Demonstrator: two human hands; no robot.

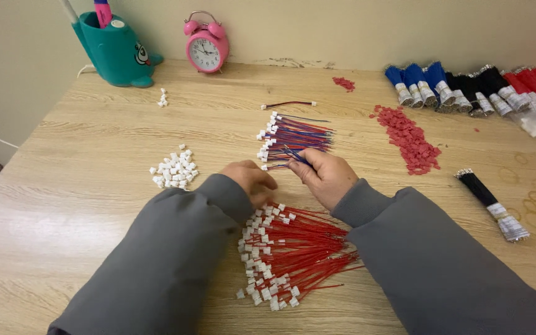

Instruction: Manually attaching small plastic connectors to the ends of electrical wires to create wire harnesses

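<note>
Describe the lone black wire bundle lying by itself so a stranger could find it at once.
Start at the light wooden table and go to its right side, below the scattered red plastic pieces. The black wire bundle lies there alone, diagonally, with a silver-wrapped end, apart from the row of blue, black and red bundles at the back.

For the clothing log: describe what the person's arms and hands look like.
Both arms are covered in plain grey long sleeves of a soft, matte cloth, loose and creased, ending at the wrists. No markings or cuffs of another colour show. The left hand and right hand are bare: no gloves, rings or watch in view.
</note>
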